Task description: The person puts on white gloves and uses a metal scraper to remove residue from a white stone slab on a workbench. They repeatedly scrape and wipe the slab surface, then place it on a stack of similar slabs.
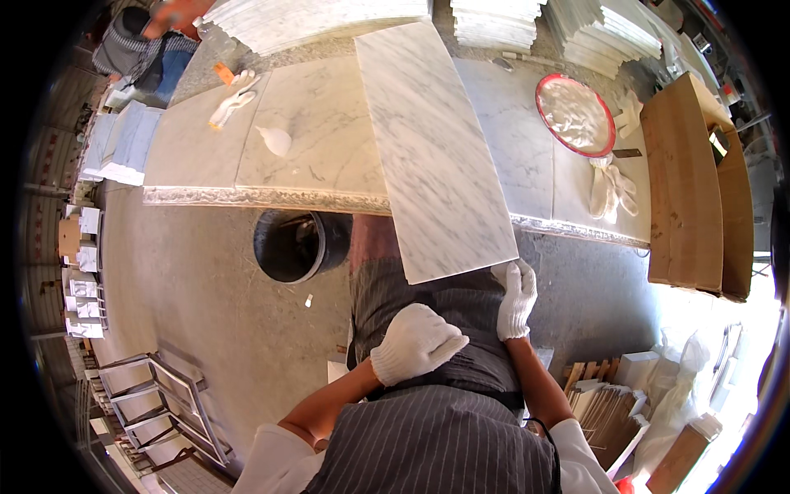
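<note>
A long white-and-grey marble slab [436, 148] lies lengthwise across the worktable, its near end jutting over the table's front edge toward my body. At its near right corner is my right hand [517, 300], in a white knit glove, with fingers against the edge and partly under it. My left hand [418, 342], gloved too, is closed in front of my apron [436, 436], apart from the slab; whatever its fingers may hold is hidden. Right of the slab stand a red-rimmed basin [576, 115] of white material and a dark flat blade [627, 153].
White gloves [613, 191] hang near the table's right edge; another glove [236, 100] and a white lump [275, 141] lie left. Stacked slabs [494, 23] line the back. A cardboard box [683, 181] stands right, a black bucket [300, 245] below. A person [136, 49] is far left.
</note>
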Demonstrator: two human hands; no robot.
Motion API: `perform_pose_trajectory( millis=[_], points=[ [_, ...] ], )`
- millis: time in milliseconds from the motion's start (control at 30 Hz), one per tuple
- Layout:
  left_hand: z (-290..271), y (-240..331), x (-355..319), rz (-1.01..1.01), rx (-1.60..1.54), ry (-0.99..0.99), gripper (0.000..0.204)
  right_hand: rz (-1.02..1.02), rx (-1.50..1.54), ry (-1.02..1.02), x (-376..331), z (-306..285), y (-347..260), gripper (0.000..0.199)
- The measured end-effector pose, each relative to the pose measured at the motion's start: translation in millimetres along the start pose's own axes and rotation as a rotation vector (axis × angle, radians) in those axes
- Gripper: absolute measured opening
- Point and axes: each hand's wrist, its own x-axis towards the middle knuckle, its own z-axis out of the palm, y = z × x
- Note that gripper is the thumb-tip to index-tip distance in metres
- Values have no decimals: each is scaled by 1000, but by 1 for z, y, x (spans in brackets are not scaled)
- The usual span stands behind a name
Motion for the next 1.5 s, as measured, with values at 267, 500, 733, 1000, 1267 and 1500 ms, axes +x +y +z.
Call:
perform_pose_trajectory(
  millis=[267, 500, 733, 1000, 1267, 1500],
  points=[
    [-39, 6, 14, 39, 157, 158, 23, -13, -26, -24, -1, 0, 0, 29],
    [-45, 10, 33, 27, 362, 131, 40, -6, -18, -30, -2, 2, -7, 29],
    [-67, -4, 55, -71, 629, 77, 40, 16, -18, -36, 2, 1, -5, 31],
    [-71, -26, 58, -17, 689, 113, 50, -24, -38, -24, -4, -1, -10, 30],
    [-94, 10, 35, -328, 370, -154, 33, 8, -11, -4, 3, 4, -4, 29],
    [-73, -53, 125, -87, 987, 239, 47, -2, -61, -18, 1, 4, -9, 28]
  ],
)
